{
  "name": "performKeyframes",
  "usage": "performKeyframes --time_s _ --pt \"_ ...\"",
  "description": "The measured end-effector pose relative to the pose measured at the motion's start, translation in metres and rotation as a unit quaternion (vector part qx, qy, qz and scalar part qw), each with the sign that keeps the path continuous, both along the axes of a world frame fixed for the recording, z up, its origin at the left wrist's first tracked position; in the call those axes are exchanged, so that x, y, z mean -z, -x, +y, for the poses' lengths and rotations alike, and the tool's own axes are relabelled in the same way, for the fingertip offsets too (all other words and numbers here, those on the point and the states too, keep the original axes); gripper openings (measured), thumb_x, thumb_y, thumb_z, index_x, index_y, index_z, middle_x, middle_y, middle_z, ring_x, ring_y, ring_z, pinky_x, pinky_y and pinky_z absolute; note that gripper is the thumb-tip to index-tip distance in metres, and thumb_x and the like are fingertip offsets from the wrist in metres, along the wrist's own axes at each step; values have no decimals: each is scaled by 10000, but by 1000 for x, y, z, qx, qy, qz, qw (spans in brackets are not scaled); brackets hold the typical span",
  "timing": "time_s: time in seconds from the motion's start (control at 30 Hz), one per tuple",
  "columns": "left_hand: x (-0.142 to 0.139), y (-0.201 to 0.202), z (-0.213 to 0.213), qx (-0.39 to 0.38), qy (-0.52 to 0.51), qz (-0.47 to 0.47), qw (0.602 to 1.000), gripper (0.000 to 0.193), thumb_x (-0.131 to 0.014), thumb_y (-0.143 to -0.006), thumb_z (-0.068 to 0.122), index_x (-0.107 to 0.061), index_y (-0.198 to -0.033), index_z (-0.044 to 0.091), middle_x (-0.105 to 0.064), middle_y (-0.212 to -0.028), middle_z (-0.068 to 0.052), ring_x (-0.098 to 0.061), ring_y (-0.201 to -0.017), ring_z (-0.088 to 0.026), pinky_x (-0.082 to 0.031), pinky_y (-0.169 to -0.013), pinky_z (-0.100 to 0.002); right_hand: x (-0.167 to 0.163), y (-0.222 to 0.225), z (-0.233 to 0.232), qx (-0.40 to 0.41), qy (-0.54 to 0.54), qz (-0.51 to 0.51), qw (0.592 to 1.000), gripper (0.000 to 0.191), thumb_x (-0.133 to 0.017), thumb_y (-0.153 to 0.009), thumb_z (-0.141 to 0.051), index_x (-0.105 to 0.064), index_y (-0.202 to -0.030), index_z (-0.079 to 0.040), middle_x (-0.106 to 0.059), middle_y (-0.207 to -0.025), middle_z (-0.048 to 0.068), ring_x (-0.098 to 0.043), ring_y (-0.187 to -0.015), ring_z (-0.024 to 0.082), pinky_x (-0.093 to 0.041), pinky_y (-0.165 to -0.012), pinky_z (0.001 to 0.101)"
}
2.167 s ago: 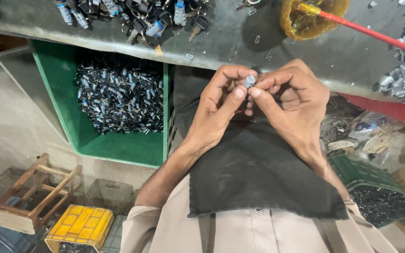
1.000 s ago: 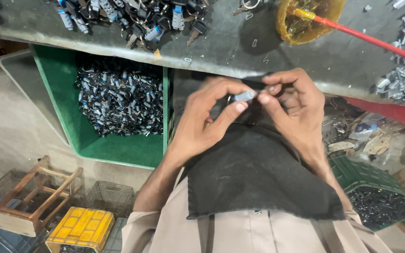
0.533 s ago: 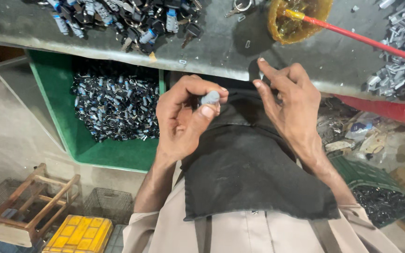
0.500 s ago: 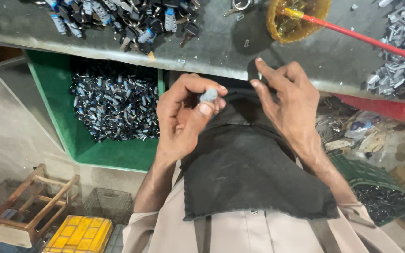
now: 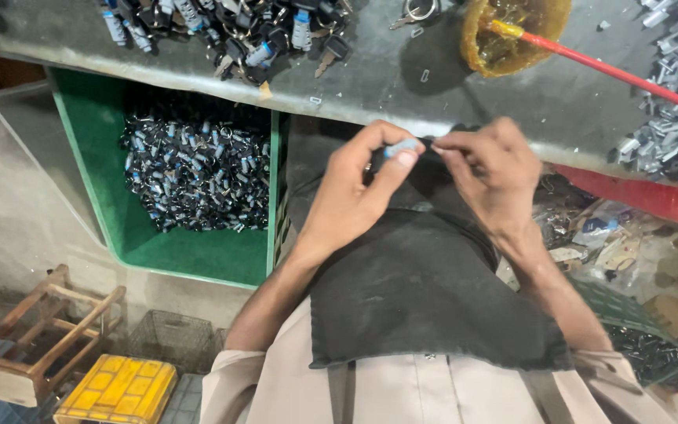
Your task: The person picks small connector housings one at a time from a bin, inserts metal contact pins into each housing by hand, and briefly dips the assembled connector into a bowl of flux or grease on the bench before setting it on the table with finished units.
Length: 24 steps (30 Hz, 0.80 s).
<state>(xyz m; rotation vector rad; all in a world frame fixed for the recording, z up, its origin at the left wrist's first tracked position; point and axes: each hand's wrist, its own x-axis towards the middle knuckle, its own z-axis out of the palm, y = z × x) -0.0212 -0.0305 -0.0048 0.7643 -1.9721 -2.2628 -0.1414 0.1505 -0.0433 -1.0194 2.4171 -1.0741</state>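
Just below the desk's [image 5: 370, 86] front edge, at the centre of the frame, both hands meet over one small part. The left hand [image 5: 355, 196] is curled nearly closed, thumb and forefinger pinching a short pale-blue cylinder [image 5: 402, 148] — its long axis lies roughly across the frame, pointing toward the other hand. The right hand [image 5: 492, 169] comes in from the right with its fingertips bunched at the cylinder's free end; whether it grips that end or something tiny of its own I cannot tell, since the fingers hide the contact. So the part sits in the left hand, with the right just touching or nearly so.

Under the hands a black cloth [image 5: 425, 290], matte and slightly creased, covers the lap. To the left a green plastic bin [image 5: 198, 255] holds a heap of small dark, glinting metal parts. On the grey, smooth desk lie a cluster of keys and lock barrels [image 5: 237, 31] at the upper left, a yellowish translucent bowl [image 5: 512, 31] with a red stick [image 5: 614, 71] in it — and silvery metal pieces [image 5: 672, 94] at the upper right.
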Motion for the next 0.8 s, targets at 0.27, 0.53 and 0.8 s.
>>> performKeyframes --time_s 0.27,0.53,0.8 --pt "27 17 5 56 -157 1 986 168 -669 -1044 193 -707 -1081 33 -658 -956 23 -567 -894 -49 -460 -802 -217 7 -5 13 84 175 -228 954 172 -852 -916 61 -732 -1016 -11 -588 -894 7 -486 -760 42 -405 -697 184" --pt "34 27 -5 72 -45 9 996 128 -688 -1035 186 -694 -1023 59 -586 -855 36 -478 -766 -65 -394 -671 -269 3 5 0 75 185 -307 930 167 -813 -945 68 -715 -1061 -2 -613 -1045 22 -529 -834 36 -430 -754 171" --pt "23 36 -1 15 167 14 986 123 -676 -1004 162 -657 -1079 67 -709 -904 -45 -664 -779 -149 -504 -698 -300 -9 -1 -19 173 135 -319 922 134 -735 -882 44 -663 -974 -21 -671 -1037 42 -619 -878 56 -505 -782 176"
